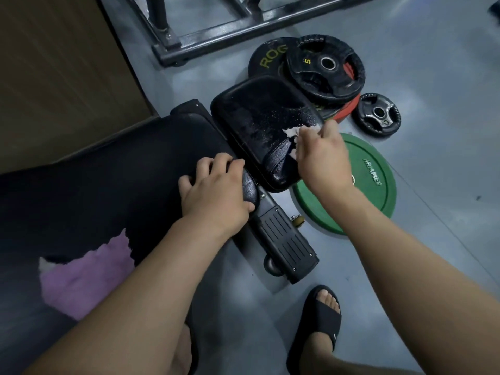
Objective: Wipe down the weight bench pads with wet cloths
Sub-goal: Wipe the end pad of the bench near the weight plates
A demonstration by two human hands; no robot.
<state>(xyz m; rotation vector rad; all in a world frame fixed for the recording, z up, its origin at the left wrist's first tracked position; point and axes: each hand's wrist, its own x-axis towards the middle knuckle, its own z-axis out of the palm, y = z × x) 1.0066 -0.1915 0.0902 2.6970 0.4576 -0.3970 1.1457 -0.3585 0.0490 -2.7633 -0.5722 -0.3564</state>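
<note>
Right hand [322, 158] fingers pinch cloth [292, 132] on seat pad [257, 117] — left hand [216, 189] clasps backrest [121, 180].

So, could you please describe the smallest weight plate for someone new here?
Find the green plate beside the bench. Just beyond it, the small black plate lies alone, while the other black plates are bigger and stacked.
</note>
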